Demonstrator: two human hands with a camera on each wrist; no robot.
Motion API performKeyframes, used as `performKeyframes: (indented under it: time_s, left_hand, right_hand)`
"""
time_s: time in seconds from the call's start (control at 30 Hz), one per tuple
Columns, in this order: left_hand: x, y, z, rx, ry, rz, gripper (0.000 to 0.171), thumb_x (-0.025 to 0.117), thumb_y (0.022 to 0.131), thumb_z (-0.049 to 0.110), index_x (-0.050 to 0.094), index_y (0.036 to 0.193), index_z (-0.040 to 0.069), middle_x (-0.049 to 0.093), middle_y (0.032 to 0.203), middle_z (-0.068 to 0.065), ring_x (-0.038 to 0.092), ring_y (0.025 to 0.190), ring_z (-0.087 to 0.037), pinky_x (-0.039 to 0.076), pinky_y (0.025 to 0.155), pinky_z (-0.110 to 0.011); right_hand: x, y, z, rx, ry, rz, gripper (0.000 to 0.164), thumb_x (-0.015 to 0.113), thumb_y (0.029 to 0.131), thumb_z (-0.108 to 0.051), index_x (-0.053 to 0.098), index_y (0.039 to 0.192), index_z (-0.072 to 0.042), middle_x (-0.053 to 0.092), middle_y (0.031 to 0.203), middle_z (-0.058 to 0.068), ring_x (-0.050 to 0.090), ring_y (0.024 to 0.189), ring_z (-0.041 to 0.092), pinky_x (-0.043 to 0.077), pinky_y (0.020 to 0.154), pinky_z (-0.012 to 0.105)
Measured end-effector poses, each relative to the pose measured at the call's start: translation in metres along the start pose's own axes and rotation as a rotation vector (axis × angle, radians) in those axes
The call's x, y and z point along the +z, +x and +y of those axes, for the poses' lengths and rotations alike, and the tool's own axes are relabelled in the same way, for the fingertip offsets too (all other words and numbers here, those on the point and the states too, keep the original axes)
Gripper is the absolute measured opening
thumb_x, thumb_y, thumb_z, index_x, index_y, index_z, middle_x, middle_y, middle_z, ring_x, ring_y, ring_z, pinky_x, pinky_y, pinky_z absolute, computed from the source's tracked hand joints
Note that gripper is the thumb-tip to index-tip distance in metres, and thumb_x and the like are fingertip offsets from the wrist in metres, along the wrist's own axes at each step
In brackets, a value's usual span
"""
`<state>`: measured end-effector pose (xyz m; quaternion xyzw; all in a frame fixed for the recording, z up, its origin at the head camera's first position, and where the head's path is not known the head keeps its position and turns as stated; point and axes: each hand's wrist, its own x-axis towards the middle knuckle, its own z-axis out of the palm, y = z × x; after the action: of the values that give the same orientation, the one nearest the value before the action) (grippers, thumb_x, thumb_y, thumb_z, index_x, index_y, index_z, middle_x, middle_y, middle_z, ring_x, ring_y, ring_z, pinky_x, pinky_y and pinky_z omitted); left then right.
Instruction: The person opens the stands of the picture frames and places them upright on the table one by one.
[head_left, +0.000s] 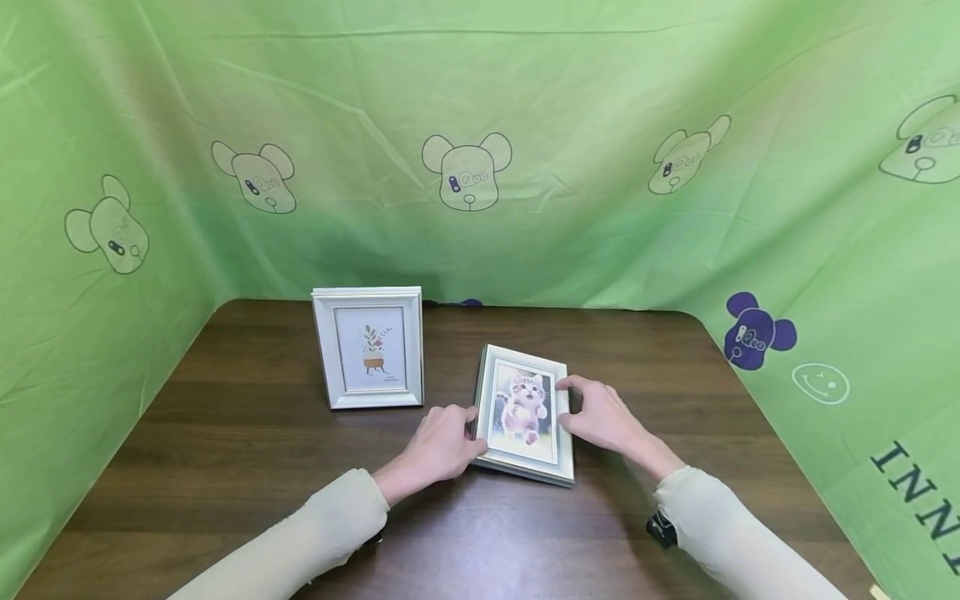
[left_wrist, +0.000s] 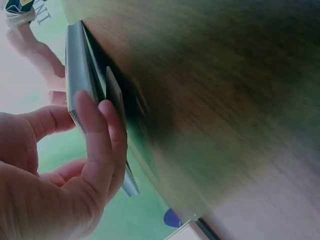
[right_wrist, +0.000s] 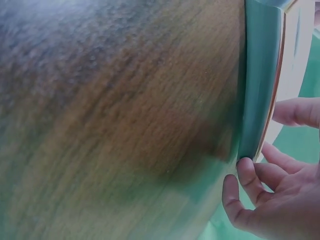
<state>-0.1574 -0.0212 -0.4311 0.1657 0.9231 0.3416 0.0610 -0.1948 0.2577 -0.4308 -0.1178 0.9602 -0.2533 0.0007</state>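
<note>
Both the left hand and right hand grip the kitten frame by opposite sides, face-up over the table, to the right of the standing plant frame.

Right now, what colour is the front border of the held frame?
The frame's front border is white, seen best in the head view.
</note>
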Motion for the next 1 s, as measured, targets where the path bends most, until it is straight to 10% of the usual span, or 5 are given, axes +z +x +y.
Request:
performKeyframes:
  time_s: [0.53, 0.83, 1.0]
  left_hand:
    - [-0.0013, -0.0006, -0.0006, -0.015, -0.248, 0.014, 0.061, 0.073, 0.089, 0.003, 0.055, 0.146, -0.007, 0.061, 0.057, 0.006, 0.066, 0.045, -0.018, 0.050, 0.038, -0.029]
    - [-0.0015, -0.0030, -0.0006, -0.013, -0.269, 0.039, 0.063, 0.072, 0.090, 0.004, 0.054, 0.150, -0.002, 0.061, 0.066, 0.004, 0.061, 0.044, -0.010, 0.050, 0.037, -0.030]
    - [-0.0026, -0.0025, 0.0002, -0.010, -0.334, 0.056, 0.063, 0.071, 0.090, 0.003, 0.054, 0.150, -0.001, 0.064, 0.068, 0.004, 0.066, 0.048, -0.012, 0.051, 0.040, -0.030]
  right_hand:
    - [-0.0024, -0.0059, -0.0018, 0.008, 0.024, 0.061, 0.050, 0.077, 0.081, -0.013, 0.068, 0.129, -0.001, 0.072, 0.120, 0.019, 0.066, 0.106, 0.038, 0.052, 0.091, 0.057]
    - [-0.0015, -0.0056, -0.0005, 0.031, 0.008, 0.075, 0.052, 0.077, 0.081, -0.015, 0.068, 0.131, -0.005, 0.054, 0.068, 0.001, 0.055, 0.085, 0.027, 0.048, 0.074, 0.043]
    - [-0.0028, -0.0048, -0.0010, 0.024, 0.016, 0.091, 0.052, 0.076, 0.080, -0.014, 0.068, 0.131, -0.005, 0.050, 0.068, 0.000, 0.052, 0.077, 0.023, 0.044, 0.067, 0.039]
